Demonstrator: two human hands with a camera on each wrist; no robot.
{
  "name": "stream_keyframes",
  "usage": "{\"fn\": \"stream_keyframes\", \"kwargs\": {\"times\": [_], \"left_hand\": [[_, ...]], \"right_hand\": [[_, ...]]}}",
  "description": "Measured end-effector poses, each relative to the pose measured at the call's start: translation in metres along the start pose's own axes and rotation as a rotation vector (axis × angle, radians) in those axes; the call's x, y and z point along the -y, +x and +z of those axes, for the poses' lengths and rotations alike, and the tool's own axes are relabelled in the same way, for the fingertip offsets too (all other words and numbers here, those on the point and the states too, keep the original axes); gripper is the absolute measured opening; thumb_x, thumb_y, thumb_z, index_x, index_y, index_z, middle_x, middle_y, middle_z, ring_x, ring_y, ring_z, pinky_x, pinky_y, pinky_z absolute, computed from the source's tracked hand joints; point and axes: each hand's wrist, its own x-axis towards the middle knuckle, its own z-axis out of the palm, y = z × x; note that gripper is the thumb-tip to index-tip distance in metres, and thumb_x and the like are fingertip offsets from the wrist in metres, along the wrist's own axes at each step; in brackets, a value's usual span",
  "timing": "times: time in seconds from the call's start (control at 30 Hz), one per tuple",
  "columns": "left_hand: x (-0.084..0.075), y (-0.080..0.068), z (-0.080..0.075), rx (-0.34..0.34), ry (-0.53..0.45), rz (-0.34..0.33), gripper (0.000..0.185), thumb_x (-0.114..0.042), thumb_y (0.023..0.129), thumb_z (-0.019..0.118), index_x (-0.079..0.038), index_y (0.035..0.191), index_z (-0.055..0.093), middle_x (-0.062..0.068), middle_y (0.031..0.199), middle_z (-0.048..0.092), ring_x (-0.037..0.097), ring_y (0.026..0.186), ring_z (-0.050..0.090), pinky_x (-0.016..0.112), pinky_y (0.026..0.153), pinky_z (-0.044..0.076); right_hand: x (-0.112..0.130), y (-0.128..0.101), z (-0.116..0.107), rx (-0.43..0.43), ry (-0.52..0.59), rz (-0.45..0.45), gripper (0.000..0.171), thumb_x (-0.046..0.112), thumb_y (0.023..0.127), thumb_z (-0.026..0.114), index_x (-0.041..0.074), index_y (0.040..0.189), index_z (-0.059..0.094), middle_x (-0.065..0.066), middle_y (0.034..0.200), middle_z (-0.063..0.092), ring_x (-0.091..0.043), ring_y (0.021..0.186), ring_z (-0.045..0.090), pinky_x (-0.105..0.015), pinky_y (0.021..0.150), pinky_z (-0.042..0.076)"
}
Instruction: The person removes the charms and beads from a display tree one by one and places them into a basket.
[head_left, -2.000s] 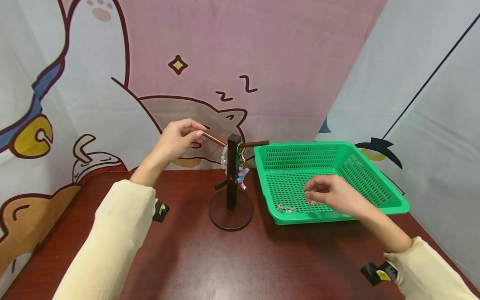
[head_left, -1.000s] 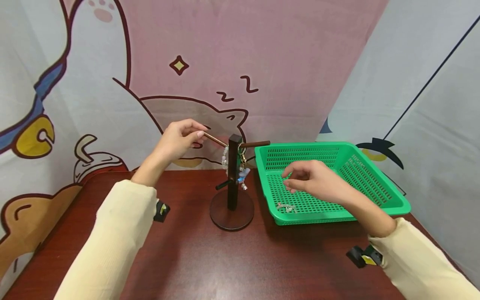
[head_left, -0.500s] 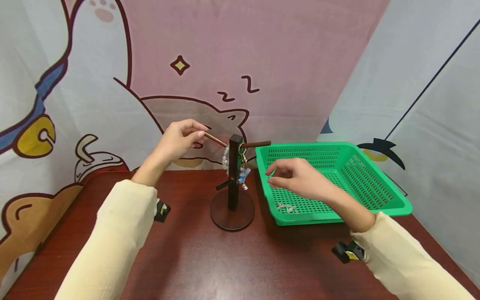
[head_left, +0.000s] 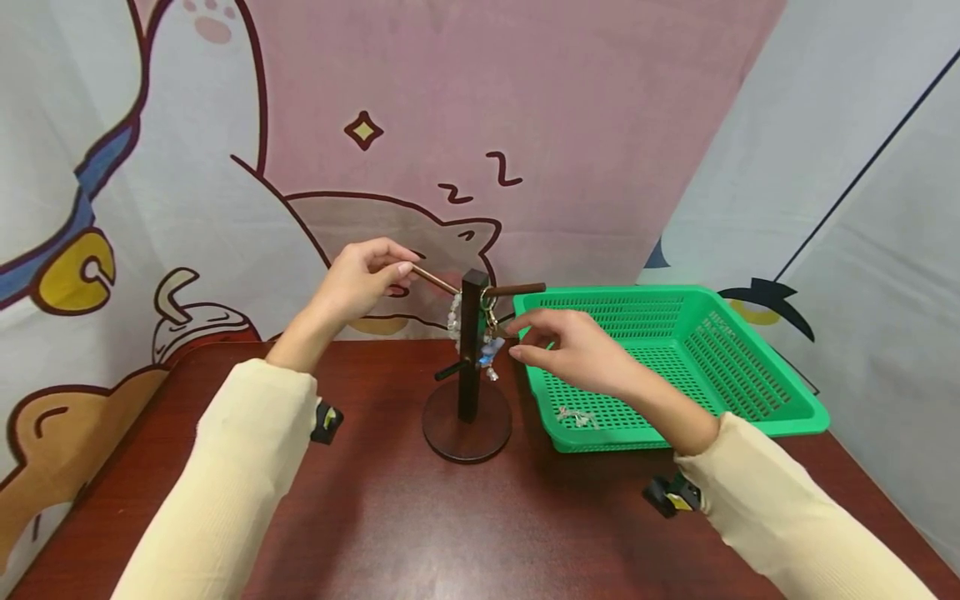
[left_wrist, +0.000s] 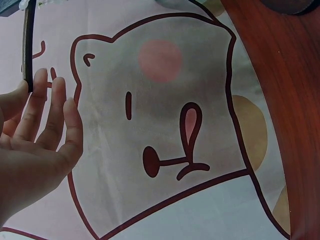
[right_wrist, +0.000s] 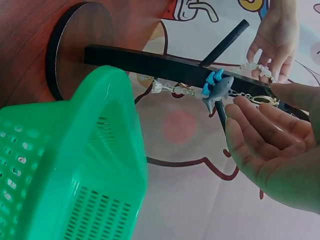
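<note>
1. The wooden stand [head_left: 467, 367] sits at the centre of the frame on the desk [head_left: 420, 533], its round base just left of the green basket [head_left: 750, 367].
2. A shark keychain [right_wrist: 218, 89] hangs from the stand's right peg [head_left: 517, 289] by a gold ring and chain; in the head view it dangles beside the post, just left of my right hand.
3. A pale bead bracelet [head_left: 452, 312] hangs on the left side of the post, under the left peg [head_left: 433, 279].
4. My right hand [head_left: 573, 350] reaches to the keychain from the right of centre. In the right wrist view my fingertips [right_wrist: 240, 105] are at the chain near the ring, with the fingers only loosely bent. I cannot tell whether they actually pinch it.
5. My left hand [head_left: 360, 279], left of centre and above the desk, pinches the outer end of the left peg between thumb and fingers. In the left wrist view the other fingers [left_wrist: 50, 115] stand straight beside the dark peg.
6. A small silvery piece [head_left: 576, 415] lies on the basket floor at its near left corner, just below my right wrist.
7. Behind the desk hangs a cartoon cloth [head_left: 525, 125], pink in the upper middle of the frame.
</note>
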Motion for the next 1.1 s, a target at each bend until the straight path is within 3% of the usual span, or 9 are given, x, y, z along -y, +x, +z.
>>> {"fn": "stream_keyframes", "kwargs": {"times": [0.47, 0.77, 0.93, 1.1], "left_hand": [[0.000, 0.001, 0.001, -0.004, 0.000, -0.006, 0.020, -0.007, 0.092, 0.053, 0.006, 0.105, 0.060, 0.022, 0.096, 0.064, 0.016, 0.078, 0.062, 0.028, 0.074, 0.051], [0.000, 0.001, 0.001, -0.005, -0.004, -0.005, 0.020, -0.007, 0.092, 0.054, 0.006, 0.105, 0.060, 0.022, 0.095, 0.065, 0.014, 0.077, 0.062, 0.027, 0.074, 0.051], [0.001, 0.002, 0.000, -0.001, 0.000, -0.005, 0.019, -0.006, 0.092, 0.054, 0.006, 0.105, 0.061, 0.022, 0.095, 0.065, 0.015, 0.078, 0.062, 0.028, 0.074, 0.051], [0.001, 0.002, 0.001, -0.003, 0.002, -0.001, 0.019, -0.006, 0.092, 0.054, 0.006, 0.105, 0.061, 0.022, 0.095, 0.065, 0.016, 0.078, 0.062, 0.028, 0.074, 0.051]], "right_hand": [[0.006, 0.014, 0.007, 0.001, -0.040, 0.029, 0.026, 0.015, 0.087, 0.062, 0.004, 0.110, 0.063, -0.002, 0.080, 0.067, -0.013, 0.074, 0.060, -0.031, 0.064, 0.045], [0.004, 0.019, 0.012, -0.022, -0.021, 0.016, 0.014, 0.016, 0.089, 0.060, 0.007, 0.097, 0.066, 0.005, 0.069, 0.063, -0.015, 0.066, 0.060, -0.030, 0.056, 0.042], [0.005, 0.021, 0.015, -0.037, -0.021, -0.011, 0.009, 0.013, 0.089, 0.059, 0.006, 0.090, 0.065, 0.005, 0.068, 0.061, -0.010, 0.063, 0.059, -0.029, 0.056, 0.045], [0.007, 0.022, 0.017, -0.047, -0.016, -0.021, 0.008, 0.011, 0.089, 0.060, 0.006, 0.085, 0.065, 0.004, 0.067, 0.062, -0.015, 0.064, 0.061, -0.028, 0.058, 0.046]]}}
